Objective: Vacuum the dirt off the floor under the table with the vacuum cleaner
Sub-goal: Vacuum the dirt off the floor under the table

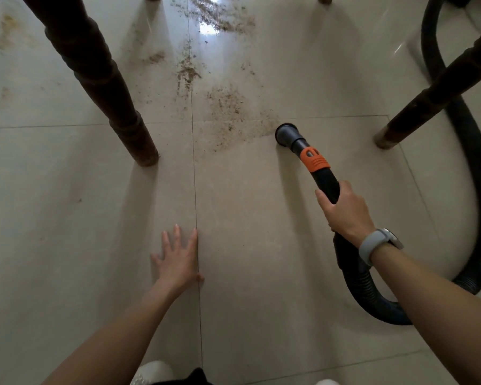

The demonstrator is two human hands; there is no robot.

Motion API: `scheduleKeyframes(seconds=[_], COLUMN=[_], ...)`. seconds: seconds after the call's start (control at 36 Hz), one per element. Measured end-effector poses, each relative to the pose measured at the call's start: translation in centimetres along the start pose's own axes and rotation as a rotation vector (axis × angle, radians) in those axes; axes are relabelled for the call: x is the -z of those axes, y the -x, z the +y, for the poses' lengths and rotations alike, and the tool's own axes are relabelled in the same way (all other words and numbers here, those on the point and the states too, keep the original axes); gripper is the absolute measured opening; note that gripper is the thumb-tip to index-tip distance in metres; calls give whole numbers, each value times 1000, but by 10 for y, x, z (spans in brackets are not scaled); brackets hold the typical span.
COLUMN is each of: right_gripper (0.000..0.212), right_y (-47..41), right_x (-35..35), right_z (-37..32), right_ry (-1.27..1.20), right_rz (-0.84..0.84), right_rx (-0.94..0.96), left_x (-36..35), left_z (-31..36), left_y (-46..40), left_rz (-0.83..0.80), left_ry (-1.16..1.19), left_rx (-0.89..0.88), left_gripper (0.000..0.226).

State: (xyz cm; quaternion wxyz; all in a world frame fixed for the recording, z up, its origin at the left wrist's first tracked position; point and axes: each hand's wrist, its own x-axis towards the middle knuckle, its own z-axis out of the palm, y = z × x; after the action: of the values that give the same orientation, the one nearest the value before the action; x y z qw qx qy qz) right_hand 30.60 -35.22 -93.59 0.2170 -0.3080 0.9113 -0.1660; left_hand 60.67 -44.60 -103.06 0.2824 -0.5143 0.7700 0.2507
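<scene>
My left hand (178, 262) is lying flat on the floor (67, 218), near its front edge. My right hand (345, 212) is gripping the vacuum wand (311, 154) further right, its nozzle (285, 134) touching the floor beside the dirt (228, 104), between two table legs (95, 79).

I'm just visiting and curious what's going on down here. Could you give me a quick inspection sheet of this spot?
Surface: pale glossy tiled floor, with window glare at the far end.
Job's things: vacuum nozzle down on the floor at the near edge of the dirt; more dirt trails away toward the glare.
Clutter: nothing seen.
Hands: right hand, with a grey wristband, grips the black wand below its orange collar; left hand flat on the floor, fingers spread.
Cables: ribbed black hose loops along the right side.
Surroundings: dark wooden table legs, left and right.
</scene>
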Motion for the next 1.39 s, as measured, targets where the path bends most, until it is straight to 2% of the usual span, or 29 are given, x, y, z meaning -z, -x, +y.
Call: scheduleKeyframes(seconds=[0.25,0.47,0.75,1.39], right_gripper=[25,20,22,17], right_y=[-16,-26,-25,-7], right_x=[13,24,10,-8], right_z=[0,-4,-11,-32], right_ry=[-467,-728,-752,-630], right_rz=[-118,-202,-224,-344], right_rx=[-137,-235,-203,-42], left_x=[1,2,0,3], left_z=[4,4,3,3], left_y=[-6,-5,-6,-4], left_rz=[-28,-16,-2,-7], left_ry=[10,16,28,25], left_rx=[10,-5,1,-7], left_gripper=[118,117,117,115])
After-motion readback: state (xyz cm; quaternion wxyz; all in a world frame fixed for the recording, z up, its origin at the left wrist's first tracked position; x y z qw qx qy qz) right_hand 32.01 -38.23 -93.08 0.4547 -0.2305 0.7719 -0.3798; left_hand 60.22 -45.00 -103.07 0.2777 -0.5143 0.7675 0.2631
